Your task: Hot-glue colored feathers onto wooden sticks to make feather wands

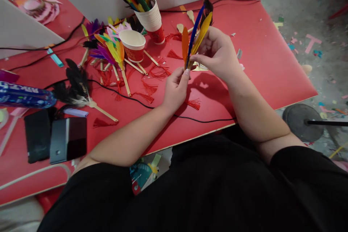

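The fingers of the right hand are pinching the lower ends of a small bunch of feathers, an orange one, a blue one, a yellow one and a dark one, and are holding it upright above the red counter. The left hand is reaching up from below, its fingertips pressing together against the base of the same bunch, just under the right thumb. Both forearms are lying across the near edge of the counter.

Just beneath the hands a red tassel is lying on the counter, and a thin black cable is running past it. Further left, finished feather fans on wooden sticks are lying in a heap around a red paper cup. Behind it a stack of paper cups is standing tilted, holding dark and coloured feathers. A black feather fan is resting near the left edge, beside a blue bottle lying on its side and two dark phones.
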Demonstrator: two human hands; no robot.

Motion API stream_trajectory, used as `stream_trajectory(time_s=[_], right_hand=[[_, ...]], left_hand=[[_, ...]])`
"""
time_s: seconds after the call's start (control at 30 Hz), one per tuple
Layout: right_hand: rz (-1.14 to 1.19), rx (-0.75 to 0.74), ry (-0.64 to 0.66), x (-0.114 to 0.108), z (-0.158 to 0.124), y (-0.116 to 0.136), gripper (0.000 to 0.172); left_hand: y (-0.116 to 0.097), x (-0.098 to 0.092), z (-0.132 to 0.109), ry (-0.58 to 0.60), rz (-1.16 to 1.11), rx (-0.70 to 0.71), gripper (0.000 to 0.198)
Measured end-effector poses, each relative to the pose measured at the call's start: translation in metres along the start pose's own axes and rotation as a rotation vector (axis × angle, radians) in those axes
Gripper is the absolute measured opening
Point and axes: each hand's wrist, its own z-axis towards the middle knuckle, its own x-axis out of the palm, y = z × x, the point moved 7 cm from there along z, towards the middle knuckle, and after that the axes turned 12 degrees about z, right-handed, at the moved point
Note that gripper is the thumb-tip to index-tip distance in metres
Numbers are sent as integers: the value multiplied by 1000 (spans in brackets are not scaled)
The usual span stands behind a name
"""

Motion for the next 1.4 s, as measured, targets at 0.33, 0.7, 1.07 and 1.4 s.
stream_trajectory(time_s=[0.33, 0.7, 1.07, 1.4], right_hand=[[17, 15, -53, 0, -1, -6, 48], [109, 101, -103, 9, 0, -13, 47], [140, 105, -109, 18, -3, -10, 53], [169, 72, -124, 23, -6, -11, 46]], left_hand=[[-1, 1, -2, 12, 40, 36, 46], [-8, -1, -4, 23, 48, 87, 48], [-2, 2, -3, 12, -17, -37, 35], [8, 1, -2, 2, -19, -31, 47]])
